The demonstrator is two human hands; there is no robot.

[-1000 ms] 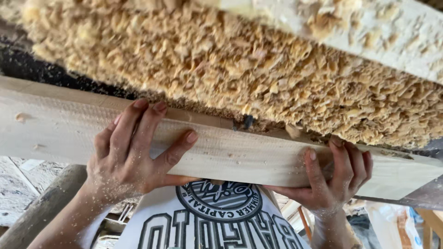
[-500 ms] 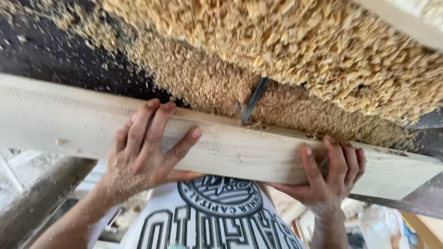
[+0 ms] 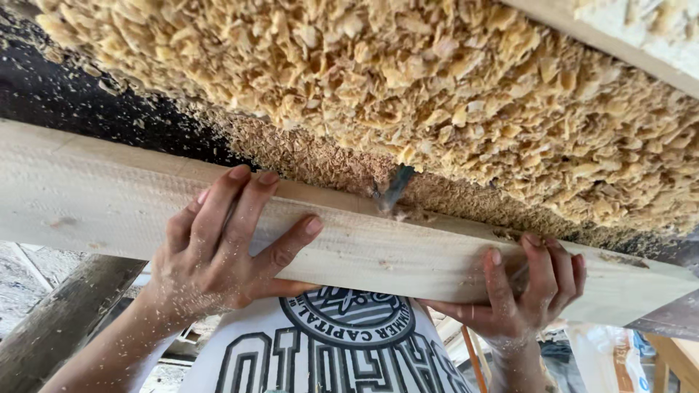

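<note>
**Both hands clasp a pale plank beside a heap of wood shavings**

A long, pale wooden plank (image 3: 378,244) runs across the whole view, slanting slightly downward toward the right. It lies on a dark bench (image 3: 80,109) whose surface is speckled with fine sawdust.

The left hand (image 3: 218,251) lies flat over the plank's near face, fingers spread and pointing up to the far edge, thumb splayed out to the right; the grip is wide open, pressed against the wood rather than closed round it. Sawdust clings to the wrist and forearm.

The right hand (image 3: 520,291) holds the plank further right: four fingers curl over the top face while the palm cups the near edge from below, so this grip is wrapped loosely on the board.

Just beyond the plank, a thick heap of tan wood shavings (image 3: 437,87) fills the upper view, grading into finer sawdust where it meets the board. A small dark metal piece (image 3: 397,185) pokes out of that sawdust, right at the plank's far edge, between the two hands.

Below the plank shows a white printed shirt (image 3: 335,349).
</note>
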